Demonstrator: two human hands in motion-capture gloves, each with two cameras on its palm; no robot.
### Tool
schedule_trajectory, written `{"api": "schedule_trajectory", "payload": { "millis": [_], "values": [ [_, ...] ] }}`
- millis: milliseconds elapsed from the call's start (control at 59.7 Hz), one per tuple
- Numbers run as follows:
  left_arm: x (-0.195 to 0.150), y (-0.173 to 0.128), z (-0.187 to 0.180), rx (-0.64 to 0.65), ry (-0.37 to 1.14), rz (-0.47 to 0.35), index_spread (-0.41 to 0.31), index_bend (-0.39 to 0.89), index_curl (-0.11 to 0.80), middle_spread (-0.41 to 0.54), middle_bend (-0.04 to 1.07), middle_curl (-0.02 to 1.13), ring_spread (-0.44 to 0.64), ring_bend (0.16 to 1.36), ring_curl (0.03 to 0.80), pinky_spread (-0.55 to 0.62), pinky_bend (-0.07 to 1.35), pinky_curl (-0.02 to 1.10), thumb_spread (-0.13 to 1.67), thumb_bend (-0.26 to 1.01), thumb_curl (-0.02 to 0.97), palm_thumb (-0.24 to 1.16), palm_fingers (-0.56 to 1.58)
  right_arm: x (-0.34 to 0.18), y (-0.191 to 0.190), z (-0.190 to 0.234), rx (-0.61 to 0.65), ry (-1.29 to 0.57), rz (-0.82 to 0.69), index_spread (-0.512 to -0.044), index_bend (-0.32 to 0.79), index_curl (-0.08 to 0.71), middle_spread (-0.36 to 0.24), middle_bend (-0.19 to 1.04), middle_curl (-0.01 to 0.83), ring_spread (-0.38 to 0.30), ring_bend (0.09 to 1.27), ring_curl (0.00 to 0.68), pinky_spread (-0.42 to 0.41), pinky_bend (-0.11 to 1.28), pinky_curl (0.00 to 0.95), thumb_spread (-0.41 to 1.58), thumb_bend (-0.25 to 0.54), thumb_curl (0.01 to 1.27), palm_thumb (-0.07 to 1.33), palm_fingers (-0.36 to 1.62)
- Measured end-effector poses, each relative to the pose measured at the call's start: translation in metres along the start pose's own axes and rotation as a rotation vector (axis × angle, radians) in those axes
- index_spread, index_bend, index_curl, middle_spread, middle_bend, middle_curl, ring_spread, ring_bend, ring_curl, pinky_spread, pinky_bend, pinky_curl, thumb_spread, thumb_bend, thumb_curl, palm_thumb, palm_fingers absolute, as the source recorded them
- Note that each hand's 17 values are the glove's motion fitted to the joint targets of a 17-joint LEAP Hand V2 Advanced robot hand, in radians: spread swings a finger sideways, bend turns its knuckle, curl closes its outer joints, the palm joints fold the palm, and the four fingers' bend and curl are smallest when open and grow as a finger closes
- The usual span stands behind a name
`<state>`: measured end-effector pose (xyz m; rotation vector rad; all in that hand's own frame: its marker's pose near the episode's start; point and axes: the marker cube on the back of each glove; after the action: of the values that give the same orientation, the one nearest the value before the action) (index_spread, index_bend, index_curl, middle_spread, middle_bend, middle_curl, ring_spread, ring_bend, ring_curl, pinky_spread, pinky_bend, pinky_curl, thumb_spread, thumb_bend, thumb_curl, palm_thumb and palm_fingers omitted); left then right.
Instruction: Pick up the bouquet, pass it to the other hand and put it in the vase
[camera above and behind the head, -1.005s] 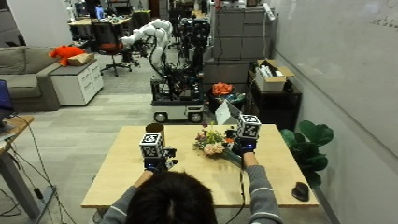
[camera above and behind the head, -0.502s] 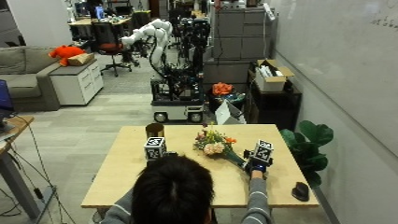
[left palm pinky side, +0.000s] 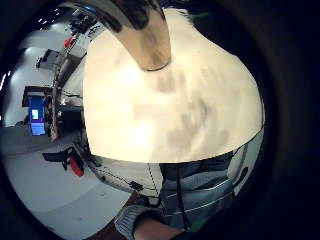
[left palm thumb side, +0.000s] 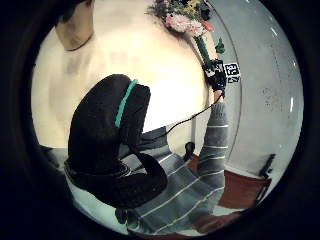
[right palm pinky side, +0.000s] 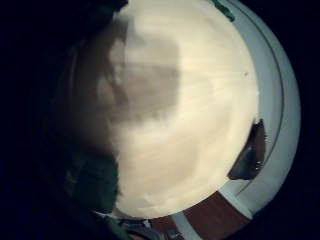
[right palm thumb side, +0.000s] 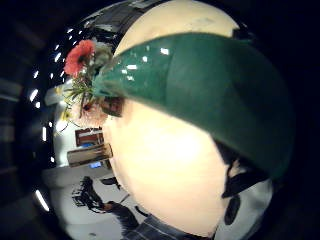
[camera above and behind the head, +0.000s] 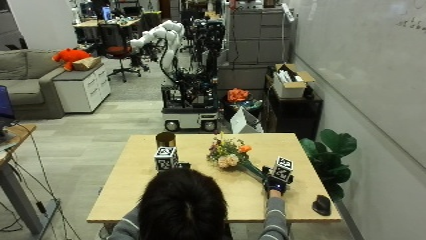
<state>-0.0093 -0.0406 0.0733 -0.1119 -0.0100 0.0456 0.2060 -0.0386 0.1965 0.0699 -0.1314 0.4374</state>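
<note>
**Bouquet in the right hand, vase waiting at the far left**

While the bouquet is lying across the middle of the wooden table, its green wrapped stem is running back to the right hand, whose fingers are curling round the stem's lower end. I am judging the bouquet as light but top-heavy, with soft flower heads that are crushing easily, and a smooth, perhaps slippery wrap; so the stem, below the blooms, is the place to take hold. The brown vase is standing upright near the far left edge, well apart from the flowers. The left hand is showing only a little behind the person's head, and I cannot tell how its fingers are standing. A black computer mouse is lying near the right corner.
</note>
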Motion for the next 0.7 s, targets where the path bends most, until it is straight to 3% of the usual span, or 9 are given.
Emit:
{"api": "schedule_trajectory", "payload": {
  "millis": [100,167,218,268,402,469,586,653,703],
  "values": [
    [0.005,0.019,-0.016,0.010,0.005,0.013,-0.030,0.15,0.311,0.187,0.18,0.34,0.33,0.51,0.278,0.33,0.38,0.34,1.20,-0.02,0.271,0.26,0.25,-0.014,-0.006,-0.012,0.121,0.061,-0.055,-0.210,0.58,0.387,-0.042,0.20,0.334,-0.001,0.32,0.237,0.220,0.33,0.276,1.19,0.094,0.32,0.85,0.72],
    [0.001,0.014,-0.016,0.009,0.018,0.001,-0.029,0.15,0.312,0.187,0.18,0.34,0.33,0.51,0.278,0.33,0.38,0.34,1.20,-0.02,0.272,0.26,0.25,-0.016,-0.029,-0.029,0.341,0.141,0.001,-0.187,0.38,0.357,-0.059,0.27,0.366,-0.063,0.43,0.279,0.056,0.40,0.302,1.21,0.093,0.32,0.87,1.06],
    [-0.004,0.007,-0.015,0.020,0.021,-0.007,-0.031,0.15,0.312,0.187,0.18,0.34,0.33,0.51,0.279,0.33,0.38,0.34,1.20,-0.02,0.272,0.26,0.25,-0.021,-0.026,-0.035,0.331,0.148,0.001,-0.187,0.21,0.345,-0.099,0.39,0.417,-0.113,0.60,0.350,-0.085,0.49,0.347,1.19,0.074,0.31,0.87,1.36],
    [-0.002,0.018,-0.025,0.024,0.012,-0.036,-0.032,0.15,0.312,0.188,0.18,0.34,0.33,0.51,0.279,0.33,0.38,0.34,1.20,-0.02,0.272,0.26,0.25,-0.024,-0.018,-0.042,0.323,0.157,0.030,-0.185,0.14,0.348,-0.119,0.46,0.456,-0.138,0.71,0.409,-0.139,0.56,0.392,1.18,0.061,0.31,0.88,1.41],
    [0.009,0.038,-0.046,0.020,0.061,-0.016,-0.034,0.15,0.315,0.189,0.18,0.34,0.33,0.51,0.278,0.33,0.38,0.34,1.20,-0.02,0.273,0.26,0.25,-0.020,-0.018,-0.067,0.466,0.145,0.183,-0.212,0.27,0.408,-0.150,0.66,0.553,-0.172,0.89,0.511,-0.194,0.68,0.473,1.12,0.020,0.31,0.89,1.50],
    [0.015,0.057,-0.067,0.038,0.045,-0.060,-0.034,0.15,0.315,0.189,0.18,0.34,0.33,0.51,0.277,0.32,0.38,0.34,1.20,-0.02,0.273,0.26,0.26,-0.038,-0.013,-0.078,0.475,-0.032,0.168,-0.218,0.36,0.449,-0.157,0.74,0.588,-0.180,0.94,0.541,-0.208,0.70,0.495,1.08,-0.009,0.31,0.89,1.49],
    [0.018,0.038,-0.083,0.094,0.188,0.130,-0.035,0.15,0.317,0.182,0.19,0.34,0.32,0.50,0.275,0.32,0.37,0.34,1.20,-0.02,0.273,0.26,0.27,-0.073,0.012,-0.095,0.354,-0.345,0.067,-0.213,0.46,0.508,-0.157,0.82,0.627,-0.184,1.00,0.576,-0.217,0.75,0.526,1.05,0.007,0.35,0.97,1.44],
    [0.030,0.065,-0.105,-0.155,0.279,-0.004,-0.035,0.15,0.319,0.174,0.19,0.34,0.32,0.50,0.276,0.32,0.36,0.34,1.20,-0.02,0.273,0.26,0.29,-0.090,0.017,-0.105,0.279,-0.485,0.104,-0.213,0.50,0.529,-0.156,0.85,0.641,-0.185,1.02,0.589,-0.220,0.77,0.540,1.05,0.028,0.39,1.03,1.42],
    [0.029,0.042,-0.108,-0.065,0.287,-0.019,-0.035,0.16,0.322,0.170,0.19,0.34,0.31,0.49,0.275,0.31,0.36,0.34,1.21,-0.02,0.273,0.26,0.30,-0.117,0.010,-0.114,0.230,-0.756,-0.086,-0.209,0.52,0.543,-0.155,0.87,0.648,-0.185,1.03,0.596,-0.222,0.78,0.549,1.05,0.038,0.42,1.06,1.40]
  ]
}}
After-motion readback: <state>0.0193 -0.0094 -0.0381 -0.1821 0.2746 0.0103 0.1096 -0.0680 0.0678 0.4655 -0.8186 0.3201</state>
